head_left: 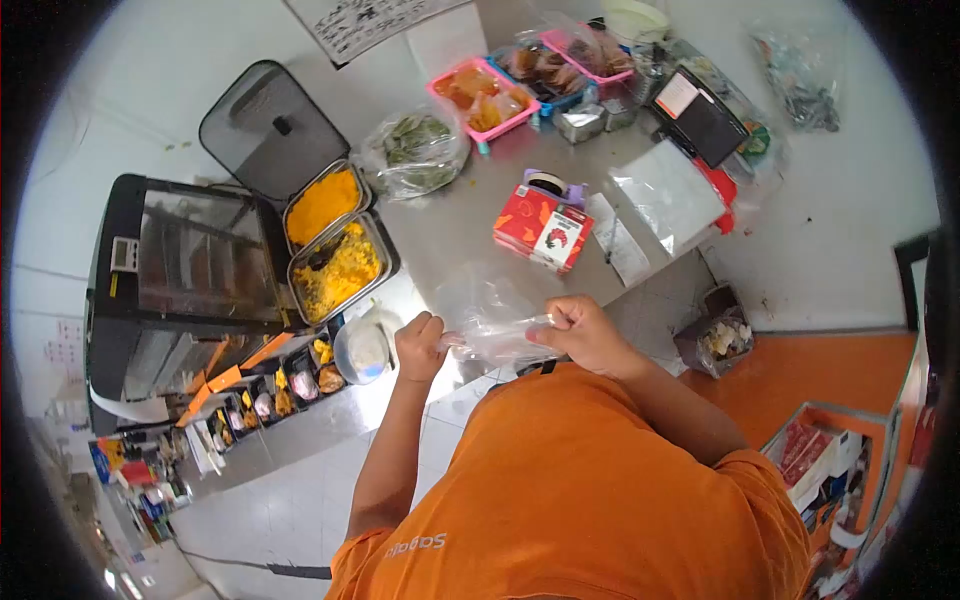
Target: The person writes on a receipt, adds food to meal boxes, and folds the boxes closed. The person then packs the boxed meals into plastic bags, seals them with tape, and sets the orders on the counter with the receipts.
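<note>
Left hand and right hand pinch one crinkled, clear plastic bag (two rectangular metal trays stand left).

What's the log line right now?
left hand: grips clear bag | right hand: grips same bag | red box: on counter

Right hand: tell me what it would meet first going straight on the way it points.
Most likely the clear plastic bag, which the right hand already grips and which spreads between it and the left hand. Beyond that, depth over the metal counter is unclear.
</note>
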Demonstrator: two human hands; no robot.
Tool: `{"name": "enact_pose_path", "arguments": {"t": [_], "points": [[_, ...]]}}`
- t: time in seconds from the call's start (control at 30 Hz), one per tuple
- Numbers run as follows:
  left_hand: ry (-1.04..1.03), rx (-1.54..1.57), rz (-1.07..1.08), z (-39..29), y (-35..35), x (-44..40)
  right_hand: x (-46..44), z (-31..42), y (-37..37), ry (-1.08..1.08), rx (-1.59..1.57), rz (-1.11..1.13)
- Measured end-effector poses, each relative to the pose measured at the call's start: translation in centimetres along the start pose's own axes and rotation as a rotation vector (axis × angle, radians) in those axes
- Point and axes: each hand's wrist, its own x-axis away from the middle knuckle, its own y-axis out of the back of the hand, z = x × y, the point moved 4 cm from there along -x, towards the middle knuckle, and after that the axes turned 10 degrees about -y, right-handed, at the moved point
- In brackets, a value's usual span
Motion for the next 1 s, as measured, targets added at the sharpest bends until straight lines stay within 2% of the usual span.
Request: {"name": "enact_pose_path", "arguments": {"t": [0.1,0.13,0.2,0.3,0.33,0.43,0.47,0.53,0.63,0.73,0.83,0.93,1.0], "points": [[0.132,0.181,-0.015,0.3,1.3,-0.4,1.4,4.3,-0.7,0.299,0.492,0.31],[0.189,0.297,-0.067,-0.4,2.3,-1.4,2.2,6.1,-1.5,0.377,0.603,0.482],[0.308,0.529,-0.166,-2.0,4.1,-3.5,1.9,6.1,-1.7,0.473,0.683,0.32],[0.228,0.852,-0.442,-1.9,4.4,-4.6,0.6,9.2,-2.2,0.659,0.67,-0.025],[0.18,0.856,-0.461,-2.2,4.9,-5.7,-0.1,10.8,-2.5,0.724,0.64,-0.157],[0.063,0.687,-0.417,-2.4,6.7,-8.3,-2.3,14.6,-6.3,1.234,0.951,-0.089],[0.0,0.493,-0.371,-2.6,7.8,-9.1,-2.9,14.3,-6.7,1.116,0.887,0.046],[0.075,0.531,-0.379,-1.9,8.7,-8.5,-3.7,12.8,-7.9,0.868,0.75,0.308],[0.13,0.543,-0.477,-2.1,9.7,-8.7,-3.4,11.6,-7.6,0.933,0.662,0.271],[0.088,0.416,-0.499,-1.8,9.7,-7.9,-3.4,10.4,-7.6,0.67,0.491,0.381],[0.209,0.519,-0.553,-0.5,8.0,-6.7,-2.9,10.9,-7.2,1.065,0.614,0.162],[0.247,0.452,-0.567,0.7,7.4,-5.9,-2.0,12.7,-6.2,1.074,0.719,0.089],[0.27,0.397,-0.576,1.9,7.0,-4.9,-1.2,13.6,-5.5,1.094,0.654,0.076]]}}
